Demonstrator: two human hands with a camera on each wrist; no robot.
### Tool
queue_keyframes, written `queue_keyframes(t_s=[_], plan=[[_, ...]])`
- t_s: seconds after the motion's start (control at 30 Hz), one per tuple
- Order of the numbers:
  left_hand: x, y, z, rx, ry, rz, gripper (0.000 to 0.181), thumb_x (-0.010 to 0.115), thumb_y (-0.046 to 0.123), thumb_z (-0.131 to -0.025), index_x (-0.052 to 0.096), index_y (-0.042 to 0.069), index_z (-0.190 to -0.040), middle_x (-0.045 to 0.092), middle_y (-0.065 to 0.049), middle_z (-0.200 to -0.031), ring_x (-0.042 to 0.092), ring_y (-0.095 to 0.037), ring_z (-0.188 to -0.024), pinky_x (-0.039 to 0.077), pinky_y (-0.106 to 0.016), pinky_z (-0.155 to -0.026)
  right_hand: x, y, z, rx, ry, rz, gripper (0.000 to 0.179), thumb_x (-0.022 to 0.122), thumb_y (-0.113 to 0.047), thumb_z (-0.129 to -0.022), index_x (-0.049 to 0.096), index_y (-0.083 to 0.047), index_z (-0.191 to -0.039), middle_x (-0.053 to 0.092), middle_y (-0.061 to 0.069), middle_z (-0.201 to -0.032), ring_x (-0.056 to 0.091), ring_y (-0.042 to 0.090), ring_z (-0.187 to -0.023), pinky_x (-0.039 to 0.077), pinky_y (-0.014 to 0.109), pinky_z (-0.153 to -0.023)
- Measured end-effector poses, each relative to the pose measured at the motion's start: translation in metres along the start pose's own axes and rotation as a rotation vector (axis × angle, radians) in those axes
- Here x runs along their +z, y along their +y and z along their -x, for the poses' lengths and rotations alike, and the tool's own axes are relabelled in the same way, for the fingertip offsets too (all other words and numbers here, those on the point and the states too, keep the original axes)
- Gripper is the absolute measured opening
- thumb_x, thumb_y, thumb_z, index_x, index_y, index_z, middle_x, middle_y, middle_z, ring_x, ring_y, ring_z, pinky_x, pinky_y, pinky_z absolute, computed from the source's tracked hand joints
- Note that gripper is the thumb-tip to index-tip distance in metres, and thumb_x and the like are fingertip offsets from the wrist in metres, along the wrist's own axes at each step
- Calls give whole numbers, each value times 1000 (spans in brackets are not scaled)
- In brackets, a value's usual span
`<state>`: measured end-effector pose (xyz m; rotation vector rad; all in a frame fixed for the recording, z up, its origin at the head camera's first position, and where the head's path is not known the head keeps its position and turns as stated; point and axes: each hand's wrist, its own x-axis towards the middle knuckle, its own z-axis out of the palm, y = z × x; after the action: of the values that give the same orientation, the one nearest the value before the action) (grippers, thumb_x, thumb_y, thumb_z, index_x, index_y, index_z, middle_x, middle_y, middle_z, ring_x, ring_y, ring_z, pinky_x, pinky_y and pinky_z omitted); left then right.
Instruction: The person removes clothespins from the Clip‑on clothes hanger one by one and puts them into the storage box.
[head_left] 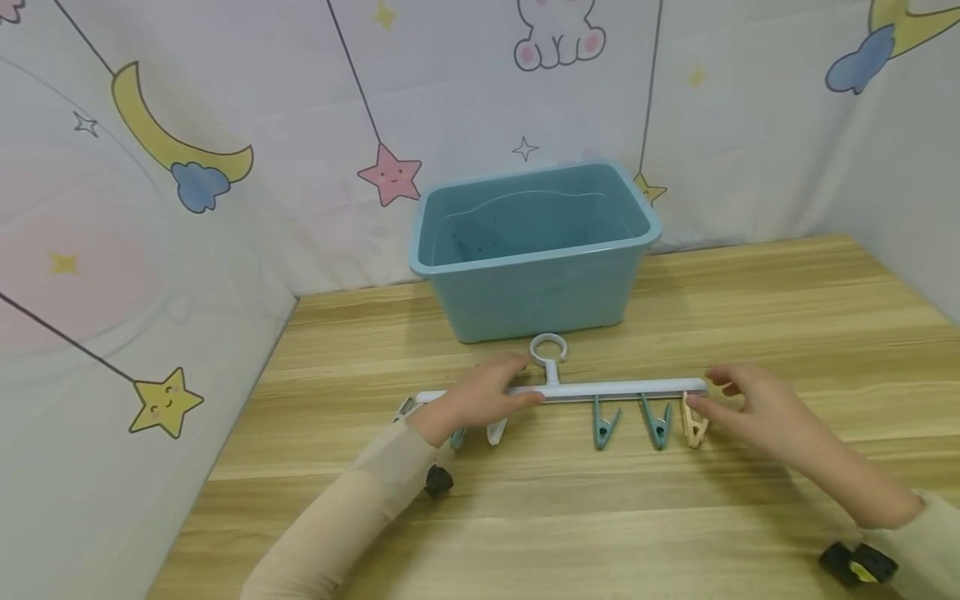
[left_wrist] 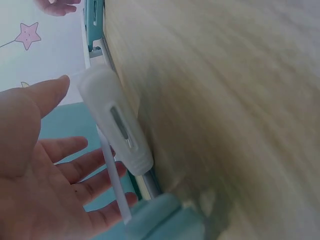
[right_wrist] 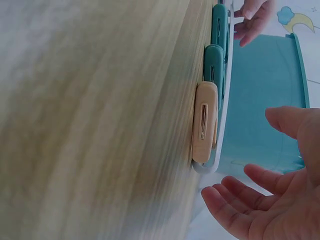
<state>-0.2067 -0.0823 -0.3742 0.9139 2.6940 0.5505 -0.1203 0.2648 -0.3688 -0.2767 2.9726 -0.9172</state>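
A white clip hanger (head_left: 615,388) lies flat on the wooden table, its hook (head_left: 549,340) pointing away from me. Clothespins hang from its bar: teal ones (head_left: 657,425) and a peach one (head_left: 694,427) on the right, a white one (left_wrist: 117,120) and others on the left. My left hand (head_left: 480,396) is over the left half of the bar with fingers spread; in the left wrist view some fingertips pass behind the bar. Beside the bar's right end, my right hand (head_left: 772,412) has loosely extended fingers; the right wrist view shows it apart from the peach clothespin.
Behind the hanger stands a light blue plastic bin (head_left: 536,292), close to a curtain (head_left: 450,92) printed with stars and moons. The curtain also runs along the table's left side. Bare wooden tabletop (head_left: 570,517) lies in front of the hanger.
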Motion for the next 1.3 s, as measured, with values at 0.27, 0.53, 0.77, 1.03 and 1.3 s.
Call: queue_keyframes(t_s=[0.27, 0.53, 0.77, 1.03, 1.3], plan=[[1, -1, -4, 31, -24, 66, 60, 57, 41, -96, 44, 7, -143, 54, -12, -131, 51, -26, -122, 42, -41, -101, 6, 5, 2, 22, 3, -31, 59, 64, -37, -93, 53, 14, -122, 57, 34, -115, 61, 42, -96, 51, 54, -79], [6, -2, -11, 51, -92, 140, 52, 58, 32, -98, 47, 5, -141, 53, -14, -134, 51, -27, -122, 40, -41, -103, 9, 11, 3, 36, -30, -24, 58, 64, -37, -93, 56, 14, -120, 63, 26, -106, 63, 36, -92, 53, 48, -74], [10, -4, -16, 70, -101, 135, 44, 58, 29, -98, 53, 6, -135, 55, -13, -129, 51, -25, -119, 41, -40, -101, 12, 16, 2, 39, -52, -23, 58, 65, -36, -92, 58, 15, -119, 64, 28, -107, 64, 37, -92, 53, 50, -77], [11, -3, -18, 60, -87, 169, 38, 59, 22, -98, 56, 4, -131, 55, -14, -129, 51, -26, -120, 41, -41, -101, 16, 17, -2, 17, -29, -42, 48, 71, -32, -88, 64, 8, -113, 68, 14, -97, 61, 21, -84, 49, 35, -69], [12, -4, -20, 46, -111, 155, 41, 60, 20, -97, 56, 2, -133, 55, -15, -130, 50, -28, -121, 40, -41, -103, 21, 15, -8, 32, -21, -60, 36, 71, -33, -87, 70, -1, -102, 68, 5, -89, 55, 15, -77, 44, 30, -64]])
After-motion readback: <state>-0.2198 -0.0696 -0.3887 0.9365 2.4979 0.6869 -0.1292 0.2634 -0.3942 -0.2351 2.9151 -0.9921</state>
